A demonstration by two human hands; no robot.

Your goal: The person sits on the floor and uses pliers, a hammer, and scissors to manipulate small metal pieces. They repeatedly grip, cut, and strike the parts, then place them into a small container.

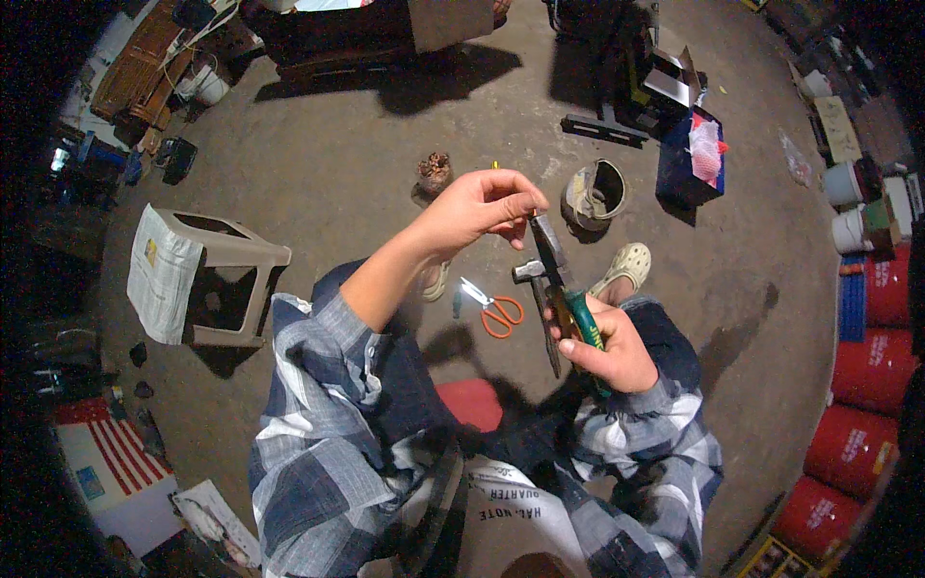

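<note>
My right hand [617, 349] is wrapped round the green handles of a pair of pliers [581, 318], whose dark metal jaws point up and away from me. At the jaw tips, my left hand [487, 204] has thumb and finger pinched together. What sits in that pinch is too small to make out. On the floor below the pliers lies a hammer [528, 271], partly hidden by them. Scissors with orange handles [502, 318] rest on the floor left of the hammer, blades apart.
Beyond my hands stand a jar of brown bits [435, 171] and a worn round container [590, 197]. A blue box [689, 169] is farther right. At left is a plastic stool [236, 260] with newspaper over it. Red drums [858, 453] line the right side.
</note>
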